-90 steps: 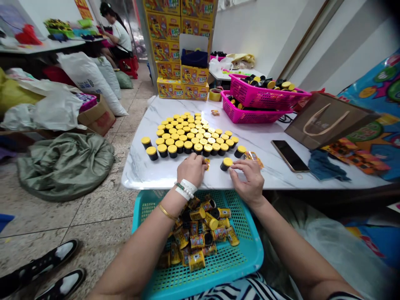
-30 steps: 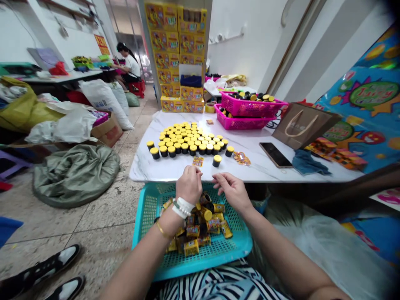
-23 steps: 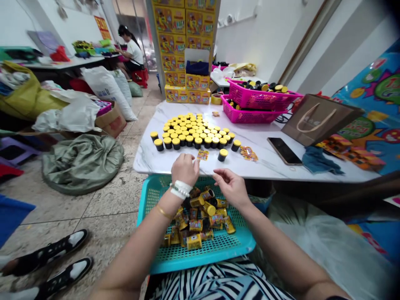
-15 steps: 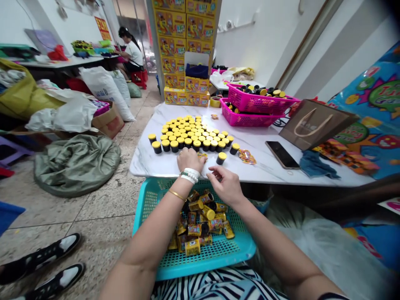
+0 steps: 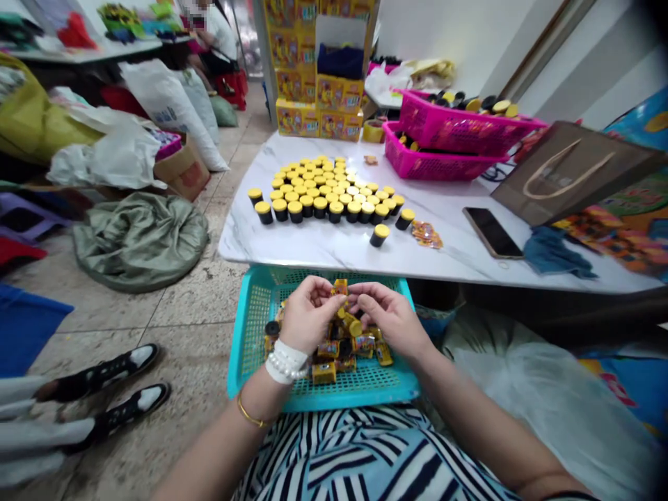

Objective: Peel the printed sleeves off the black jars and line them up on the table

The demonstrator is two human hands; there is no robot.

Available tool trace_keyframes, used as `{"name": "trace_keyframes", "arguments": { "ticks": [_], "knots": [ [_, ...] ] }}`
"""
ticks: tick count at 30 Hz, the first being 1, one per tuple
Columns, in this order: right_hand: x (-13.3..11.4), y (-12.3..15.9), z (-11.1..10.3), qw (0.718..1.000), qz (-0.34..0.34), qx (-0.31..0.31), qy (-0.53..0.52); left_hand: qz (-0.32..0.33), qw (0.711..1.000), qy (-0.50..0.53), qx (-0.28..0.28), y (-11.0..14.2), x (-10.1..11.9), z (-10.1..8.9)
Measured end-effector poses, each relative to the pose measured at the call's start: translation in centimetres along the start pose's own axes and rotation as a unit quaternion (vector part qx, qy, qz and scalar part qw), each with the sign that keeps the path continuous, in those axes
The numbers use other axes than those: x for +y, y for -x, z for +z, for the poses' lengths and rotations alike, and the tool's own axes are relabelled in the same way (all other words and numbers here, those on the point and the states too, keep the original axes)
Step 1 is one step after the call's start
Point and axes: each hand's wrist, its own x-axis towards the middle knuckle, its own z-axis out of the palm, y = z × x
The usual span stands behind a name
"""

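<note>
My left hand (image 5: 307, 314) pinches a small yellow printed label (image 5: 339, 286) above the basket, near the table's front edge. My right hand (image 5: 389, 313) meets it from the other side, fingers bent and fingertips at the label's right edge. Below both hands, a turquoise basket (image 5: 242, 332) rests on my lap, heaped with small black tubs wrapped in yellow printed labels (image 5: 324, 373). A single black tub with a yellow lid (image 5: 379, 235) stands on the white table (image 5: 313, 245). Behind it several like tubs (image 5: 306, 204) stand upright in a close group.
Loose labels (image 5: 426, 234), a phone (image 5: 493, 232) and a blue cloth (image 5: 558, 250) lie at the right. Stacked pink baskets (image 5: 443, 163), a brown paper bag (image 5: 553, 170) and yellow cartons (image 5: 339, 104) stand behind. Another person (image 5: 216, 38) sits at the far left.
My left hand has picked up the label from the table and drawn it back over the basket. My right hand has come in beside it. The view has tilted downward.
</note>
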Motion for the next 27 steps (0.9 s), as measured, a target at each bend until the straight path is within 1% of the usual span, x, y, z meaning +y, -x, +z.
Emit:
{"name": "trace_keyframes", "arguments": {
  "ticks": [2, 4, 6, 8, 10, 12, 16, 19, 22, 24, 27],
  "knots": [
    [0.8, 0.5, 1.1, 0.999, 0.035, -0.032, -0.023, -0.052, 0.998, 0.047, 0.001, 2.3, -0.7, -0.1],
    [1.3, 0.9, 2.0, 0.998, 0.05, -0.035, -0.025, -0.106, 0.989, 0.102, 0.004, 3.8, -1.3, -0.4],
    [1.5, 1.1, 2.4, 0.998, 0.044, -0.043, 0.001, -0.158, 0.976, 0.151, 0.004, 4.6, -1.8, -1.0],
    [1.4, 1.3, 2.7, 0.997, 0.024, -0.058, 0.041, -0.186, 0.969, 0.165, 0.005, 4.9, -2.1, -1.7],
    [1.3, 1.4, 3.0, 0.996, 0.0, -0.064, 0.062, -0.18, 0.971, 0.155, 0.019, 5.0, -2.5, -2.2],
    [1.2, 1.5, 3.2, 0.996, -0.014, -0.062, 0.061, -0.153, 0.977, 0.143, 0.049, 5.0, -2.8, -2.3],
    [1.8, 1.8, 3.4, 0.995, -0.002, -0.066, 0.07, -0.104, 0.979, 0.151, 0.09, 5.5, -3.3, -1.5],
    [2.4, 2.1, 3.1, 0.995, -0.015, -0.013, 0.095, -0.087, 0.973, 0.167, 0.131, 6.0, -3.6, -1.1],
    [2.8, 2.4, 2.8, 0.988, -0.049, 0.046, 0.136, -0.06, 0.974, 0.137, 0.169, 6.6, -3.7, -1.2],
    [3.0, 2.6, 2.7, 0.982, -0.072, 0.068, 0.162, -0.046, 0.981, 0.101, 0.158, 7.0, -3.4, -1.4],
    [3.1, 2.8, 2.8, 0.974, -0.098, 0.083, 0.185, -0.034, 0.99, 0.047, 0.128, 7.5, -2.6, -1.4]
  ]
}}
